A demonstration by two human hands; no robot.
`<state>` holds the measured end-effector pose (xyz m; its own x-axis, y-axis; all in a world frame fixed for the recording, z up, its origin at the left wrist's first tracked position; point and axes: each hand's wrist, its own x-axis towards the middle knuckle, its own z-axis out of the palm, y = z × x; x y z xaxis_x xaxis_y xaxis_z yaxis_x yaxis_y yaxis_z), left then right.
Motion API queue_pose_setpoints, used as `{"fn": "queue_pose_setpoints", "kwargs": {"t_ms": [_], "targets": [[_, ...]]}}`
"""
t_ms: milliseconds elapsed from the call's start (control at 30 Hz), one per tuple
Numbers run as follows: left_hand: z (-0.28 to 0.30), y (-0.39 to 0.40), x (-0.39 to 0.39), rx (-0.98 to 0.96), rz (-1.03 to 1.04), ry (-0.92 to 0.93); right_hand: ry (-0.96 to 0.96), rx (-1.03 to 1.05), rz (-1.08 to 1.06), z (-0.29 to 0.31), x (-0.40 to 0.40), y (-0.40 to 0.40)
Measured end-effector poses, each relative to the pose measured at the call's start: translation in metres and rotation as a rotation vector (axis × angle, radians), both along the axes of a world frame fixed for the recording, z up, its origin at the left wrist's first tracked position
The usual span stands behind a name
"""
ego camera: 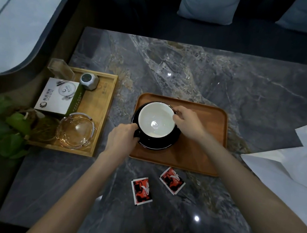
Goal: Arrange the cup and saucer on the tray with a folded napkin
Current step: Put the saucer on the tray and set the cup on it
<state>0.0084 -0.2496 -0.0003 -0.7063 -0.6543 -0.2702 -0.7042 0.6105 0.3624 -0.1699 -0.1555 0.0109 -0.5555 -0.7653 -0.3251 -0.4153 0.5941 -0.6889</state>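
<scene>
The left hand [122,137] covers the cup [156,119] handle, and the right hand [186,123] hides the saucer [157,144] rim beside it. The white napkin [297,165] runs off the right edge.

Dim, grainy wide-angle view; edges bowed; glare spots on glossy table [247,100]; soft overall focus.

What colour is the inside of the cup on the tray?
White inside, black outside; the cup sits on a black saucer. Clearest in the head view.
</scene>
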Motion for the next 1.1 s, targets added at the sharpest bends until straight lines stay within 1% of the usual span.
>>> {"fn": "queue_pose_setpoints", "kwargs": {"t_ms": [100, 233, 367, 433, 600, 733, 833, 900, 1000, 1100], "targets": [[0.0, 0.002, 0.0, 0.013, -0.001, 0.013, -0.009, 0.008, -0.048, 0.0, 0.001, 0.002], [0.001, 0.005, -0.001, 0.032, 0.018, 0.011, -0.078, 0.003, -0.115, -0.003, 0.003, 0.005], [0.006, 0.006, -0.003, 0.029, 0.016, -0.011, -0.1, 0.011, -0.082, -0.002, 0.003, 0.007], [0.01, 0.006, -0.005, 0.035, 0.0, -0.032, -0.076, 0.039, -0.037, 0.003, 0.003, 0.01], [0.027, 0.002, -0.011, -0.041, -0.042, -0.105, 0.09, 0.083, 0.068, 0.017, 0.003, 0.022], [0.047, 0.004, -0.022, -0.226, -0.086, -0.177, 0.349, 0.128, 0.236, 0.029, -0.003, 0.039], [0.062, 0.014, -0.035, -0.287, -0.11, -0.125, 0.55, 0.126, 0.343, 0.044, -0.012, 0.057], [0.071, 0.031, -0.048, -0.32, -0.132, -0.078, 0.636, 0.122, 0.369, 0.057, -0.021, 0.076], [0.081, 0.064, -0.071, -0.352, -0.175, -0.016, 0.72, 0.095, 0.339, 0.07, -0.04, 0.113], [0.088, 0.104, -0.1, -0.307, -0.234, 0.078, 0.719, 0.077, 0.267, 0.077, -0.063, 0.157]]}}
